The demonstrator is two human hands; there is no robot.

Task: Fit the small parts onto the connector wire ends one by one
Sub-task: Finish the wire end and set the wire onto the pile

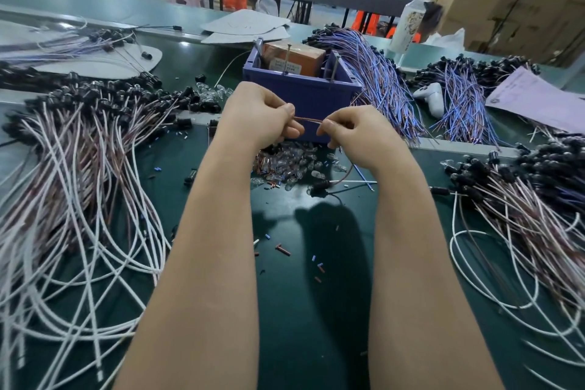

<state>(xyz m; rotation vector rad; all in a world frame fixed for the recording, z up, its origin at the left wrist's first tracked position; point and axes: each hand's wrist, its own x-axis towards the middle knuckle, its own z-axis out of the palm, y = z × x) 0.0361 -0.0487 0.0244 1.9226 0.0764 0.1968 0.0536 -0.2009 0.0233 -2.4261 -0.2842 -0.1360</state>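
Loose red and blue sleeve bits (282,249) dot the dark green worktop (316,326), flanked by heaps of white-and-brown leads with black sockets (79,168). Beyond them, the left hand (259,114) and right hand (351,133) each keep a pinching grip on a thin brown wire (308,120) stretched between them, above a pile of small clear glass bulbs (291,165). Behind stands a blue plastic bin (300,92), with blue-and-purple wire bundles (380,82) beside it.

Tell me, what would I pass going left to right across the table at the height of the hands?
From the left: white and brown wire pile → left hand → thin brown wire pinched between both hands → right hand → white handheld gadget → pale printed sheet.
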